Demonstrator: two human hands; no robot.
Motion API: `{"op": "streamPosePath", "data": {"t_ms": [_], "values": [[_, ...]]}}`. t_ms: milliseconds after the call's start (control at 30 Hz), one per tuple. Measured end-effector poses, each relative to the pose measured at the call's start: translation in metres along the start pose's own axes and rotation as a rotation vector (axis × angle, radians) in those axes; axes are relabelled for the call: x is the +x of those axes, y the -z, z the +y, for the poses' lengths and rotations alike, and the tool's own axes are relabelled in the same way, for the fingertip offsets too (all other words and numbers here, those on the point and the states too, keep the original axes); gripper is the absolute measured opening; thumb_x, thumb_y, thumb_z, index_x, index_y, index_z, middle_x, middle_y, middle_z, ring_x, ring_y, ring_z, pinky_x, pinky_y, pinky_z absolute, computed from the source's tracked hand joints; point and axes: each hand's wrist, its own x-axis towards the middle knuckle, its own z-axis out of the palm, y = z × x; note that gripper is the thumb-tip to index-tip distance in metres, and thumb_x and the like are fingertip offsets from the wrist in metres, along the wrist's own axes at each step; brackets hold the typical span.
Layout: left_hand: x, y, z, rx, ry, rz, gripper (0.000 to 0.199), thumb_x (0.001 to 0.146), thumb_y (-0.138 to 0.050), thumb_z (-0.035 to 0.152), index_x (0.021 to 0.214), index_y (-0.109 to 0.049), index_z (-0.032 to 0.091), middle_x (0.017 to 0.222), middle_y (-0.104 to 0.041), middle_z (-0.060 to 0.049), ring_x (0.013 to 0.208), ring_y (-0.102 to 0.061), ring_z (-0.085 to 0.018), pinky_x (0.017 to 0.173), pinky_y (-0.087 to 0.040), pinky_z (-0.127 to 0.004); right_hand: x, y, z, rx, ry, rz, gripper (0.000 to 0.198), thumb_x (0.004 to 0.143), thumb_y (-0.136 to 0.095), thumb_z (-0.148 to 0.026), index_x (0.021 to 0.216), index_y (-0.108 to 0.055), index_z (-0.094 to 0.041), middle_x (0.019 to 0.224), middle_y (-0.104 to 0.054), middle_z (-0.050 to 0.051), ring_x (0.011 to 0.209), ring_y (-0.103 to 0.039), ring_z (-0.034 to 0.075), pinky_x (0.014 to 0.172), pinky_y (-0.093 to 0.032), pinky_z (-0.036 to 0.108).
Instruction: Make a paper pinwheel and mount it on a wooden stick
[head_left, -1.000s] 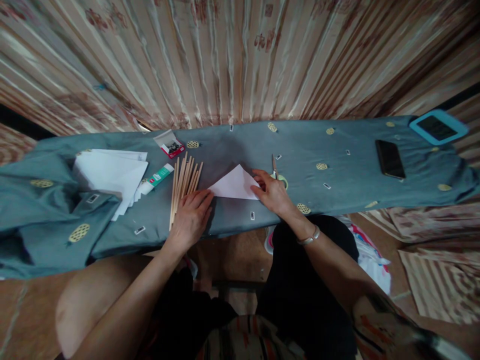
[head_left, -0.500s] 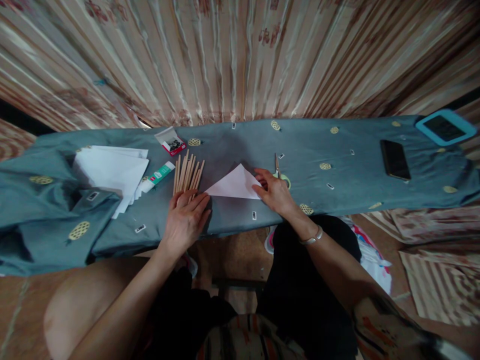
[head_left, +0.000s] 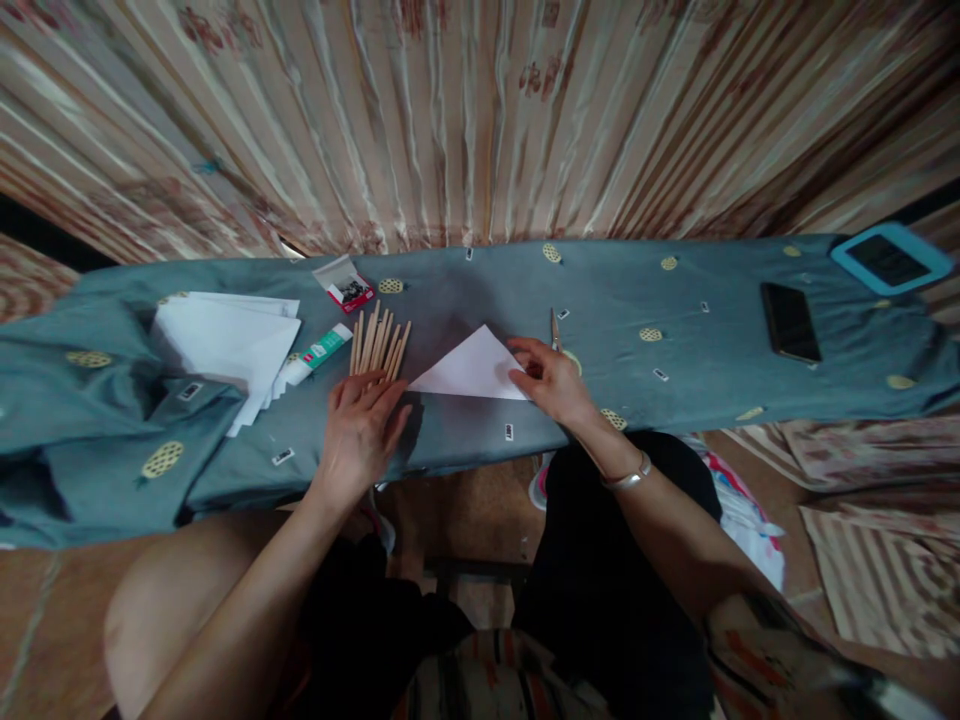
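A white triangle of paper (head_left: 480,365) lies in front of me, its long edge towards me and its peak pointing away. My right hand (head_left: 553,378) has the right corner of this paper between thumb and fingers. My left hand (head_left: 361,425) is at the near ends of several thin wooden sticks (head_left: 379,340), fingers stretched and thumb apart. Its fingertips are close to the paper's left tip; whether they touch the sticks I cannot tell. Just beyond my right hand are scissors (head_left: 555,330) with pale green handles, partly hidden by the hand.
Left of the sticks lie a green and white glue tube (head_left: 321,352), an open small red and white box (head_left: 349,285) and a stack of white paper sheets (head_left: 225,340). A black phone (head_left: 790,320) and a blue-framed tablet (head_left: 890,258) lie right on the cloth-covered table (head_left: 720,370). Curtains hang behind.
My left hand has drawn back slightly to the left from the paper's left tip, its thumb parting from the fingers. My right hand stays at the right corner.
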Motion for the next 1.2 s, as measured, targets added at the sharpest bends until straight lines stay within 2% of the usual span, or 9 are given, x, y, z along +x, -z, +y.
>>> {"op": "streamPosePath", "data": {"t_ms": [167,267,400,500,600,767,900,1000,1200], "values": [[0.006,-0.004,-0.008,-0.173,0.113,0.108,0.046,0.098,-0.044,0.046,0.135,-0.053,0.02,0.132,-0.063,-0.012,0.129,-0.053,-0.029,0.109,-0.042,-0.051,0.0,0.008,-0.008,0.136,0.06,-0.019,0.014,0.072,-0.063,-0.018,0.081,-0.074,-0.022,0.088,-0.075,0.001,0.088,-0.07,0.02,0.088,-0.054,0.036],[0.011,-0.007,-0.008,-0.294,0.205,0.062,0.057,0.096,-0.045,0.055,0.141,-0.047,0.02,0.141,-0.057,-0.014,0.132,-0.052,-0.029,0.112,-0.041,-0.05,-0.002,0.013,-0.015,0.184,0.147,-0.025,0.015,0.072,-0.062,-0.016,0.078,-0.074,-0.024,0.104,-0.074,0.003,0.106,-0.068,0.021,0.104,-0.047,0.039],[0.02,-0.011,0.0,-0.468,0.255,-0.001,0.071,0.087,-0.057,0.061,0.142,-0.048,0.016,0.144,-0.055,-0.016,0.133,-0.052,-0.031,0.113,-0.039,-0.05,-0.006,0.016,-0.022,0.186,0.179,-0.027,0.016,0.074,-0.063,-0.015,0.08,-0.075,-0.023,0.115,-0.071,0.005,0.115,-0.065,0.022,0.109,-0.044,0.041],[0.028,-0.011,0.009,-0.573,0.303,-0.09,0.072,0.083,-0.061,0.06,0.136,-0.054,0.012,0.129,-0.066,-0.017,0.117,-0.063,-0.03,0.103,-0.048,-0.045,-0.007,0.016,-0.023,0.186,0.18,-0.02,0.018,0.073,-0.064,-0.012,0.08,-0.075,-0.025,0.123,-0.069,0.004,0.122,-0.061,0.023,0.112,-0.041,0.043],[0.035,-0.01,0.017,-0.575,0.329,-0.145,0.053,0.085,-0.057,0.055,0.115,-0.067,0.014,0.1,-0.074,-0.011,0.089,-0.068,-0.025,0.083,-0.054,-0.037,-0.009,0.016,-0.025,0.188,0.2,-0.014,0.018,0.073,-0.066,-0.011,0.08,-0.075,-0.026,0.13,-0.066,0.003,0.125,-0.059,0.023,0.113,-0.04,0.045],[0.045,-0.01,0.022,-0.485,0.321,-0.076,0.036,0.088,-0.05,0.045,0.065,-0.061,0.019,0.058,-0.056,-0.001,0.061,-0.053,-0.017,0.058,-0.043,-0.027,-0.01,0.015,-0.023,0.136,0.254,0.003,0.018,0.076,-0.065,-0.012,0.083,-0.076,-0.025,0.138,-0.061,0.004,0.129,-0.056,0.023,0.113,-0.041,0.043],[0.051,-0.011,0.022,-0.446,0.383,-0.001,0.03,0.087,-0.05,0.039,0.069,-0.061,0.019,0.059,-0.058,-0.002,0.062,-0.055,-0.018,0.06,-0.044,-0.028,-0.008,0.017,-0.013,-0.031,0.269,0.071,0.021,0.084,-0.059,-0.018,0.096,-0.075,-0.025,0.135,-0.063,0.006,0.127,-0.058,0.023,0.11,-0.043,0.043],[0.053,-0.011,0.023,-0.483,0.454,0.024,0.027,0.085,-0.054,0.039,0.088,-0.068,0.016,0.079,-0.071,-0.006,0.075,-0.064,-0.021,0.071,-0.051,-0.029,-0.008,0.025,-0.005,-0.302,0.203,0.153,0.029,0.089,-0.055,-0.021,0.112,-0.071,-0.019,0.128,-0.067,0.012,0.121,-0.061,0.026,0.107,-0.045,0.044],[0.052,-0.01,0.024,-0.6,0.532,0.112,0.048,0.075,-0.07,0.042,0.114,-0.066,0.015,0.101,-0.075,-0.008,0.092,-0.069,-0.025,0.085,-0.056,-0.034,-0.011,0.045,0.0,-0.804,-0.024,0.152,0.038,0.09,-0.063,-0.034,0.117,-0.067,-0.008,0.102,-0.075,0.018,0.093,-0.068,0.032,0.082,-0.052,0.041]]}}
